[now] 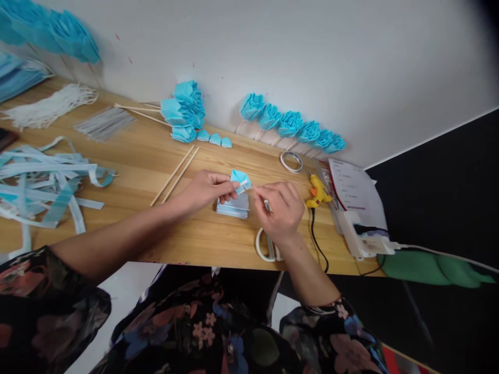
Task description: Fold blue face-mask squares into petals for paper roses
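My left hand (210, 188) pinches a small folded piece of blue mask fabric (238, 176) between thumb and fingers. A short white strip (244, 183) lies across that piece. Just to its right, my right hand (281, 206) has thumb and fingers closed near the fabric's edge; what they grip is too small to make out. Under the hands lies a stack of pale blue fabric pieces (233, 209). White-handled scissors (260, 246) rest partly hidden beneath my right wrist.
Two wooden sticks (175, 175) lie left of my hands. Cut strips (47, 179) heap at far left. Behind stand blue fabric flowers (289, 123), three folded petals (215, 138) and a tape roll (291, 162). A corded yellow glue gun (319, 191) and a power strip (368, 244) sit right.
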`<state>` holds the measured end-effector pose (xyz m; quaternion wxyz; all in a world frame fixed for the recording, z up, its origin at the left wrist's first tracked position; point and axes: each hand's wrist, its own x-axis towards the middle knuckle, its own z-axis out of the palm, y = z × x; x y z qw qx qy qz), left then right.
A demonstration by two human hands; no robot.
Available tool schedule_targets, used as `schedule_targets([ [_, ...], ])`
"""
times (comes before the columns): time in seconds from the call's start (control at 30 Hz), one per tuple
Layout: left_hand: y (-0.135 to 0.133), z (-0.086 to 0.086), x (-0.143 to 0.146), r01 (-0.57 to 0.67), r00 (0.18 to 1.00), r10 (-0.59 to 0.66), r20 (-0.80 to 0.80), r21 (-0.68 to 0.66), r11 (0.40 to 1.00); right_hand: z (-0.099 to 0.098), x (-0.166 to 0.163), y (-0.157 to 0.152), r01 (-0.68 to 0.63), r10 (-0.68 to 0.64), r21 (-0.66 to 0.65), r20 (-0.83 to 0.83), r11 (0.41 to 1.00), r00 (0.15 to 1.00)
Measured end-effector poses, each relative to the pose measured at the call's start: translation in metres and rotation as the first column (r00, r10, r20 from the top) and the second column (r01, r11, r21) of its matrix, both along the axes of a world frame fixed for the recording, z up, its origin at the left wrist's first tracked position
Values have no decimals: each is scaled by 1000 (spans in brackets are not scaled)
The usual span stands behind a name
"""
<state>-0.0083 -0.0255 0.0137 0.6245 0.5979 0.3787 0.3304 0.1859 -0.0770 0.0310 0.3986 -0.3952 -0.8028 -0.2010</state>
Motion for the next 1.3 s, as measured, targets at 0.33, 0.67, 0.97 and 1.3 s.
schedule_targets([
  [0.33, -1, 1, 1, -19, 1000, 20, 19, -22, 1000, -6, -1, 5, 13, -12, -27, 41, 1000, 999],
  [0.67, -1, 2, 0, -4, 1000, 4, -1, 48, 999, -10, -5, 6, 17, -13, -72, 60, 997, 998],
  [0.97, -1, -1, 0, 16, 1000, -15, -21, 50, 999, -6, -6, 6, 29, -19, -139, 75, 990, 997],
  [1.3, -2, -5, 3, 0, 1000, -4, 23, 145, 989, -3, -8, 5, 1, 9, -219, 41, 976, 999],
])
